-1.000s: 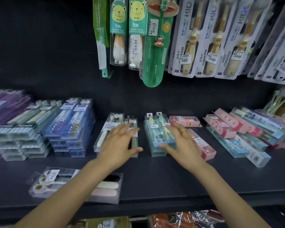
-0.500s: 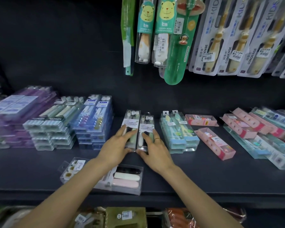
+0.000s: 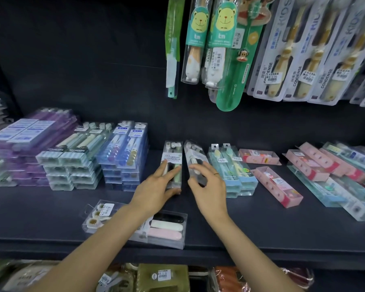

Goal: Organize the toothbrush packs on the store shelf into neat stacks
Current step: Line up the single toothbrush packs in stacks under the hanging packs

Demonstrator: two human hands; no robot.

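At the bottom centre of the frame, a clear flat box of black, white and pink brush handles (image 3: 164,227) is lying near the front edge of the dark shelf (image 3: 261,224), partly under the left forearm. Above it, the left hand (image 3: 154,190) is resting on a clear "SOFT TOOTHBRUSH" pack (image 3: 173,163), fingers straight on top, thumb against its near end. Just to the right, the right hand (image 3: 209,186) is pinching a second clear toothbrush pack (image 3: 195,161), which is sitting tilted. Beyond, at centre right, a stack of light-blue packs (image 3: 232,171) is standing; hanging packs (image 3: 215,45) are filling the upper right.
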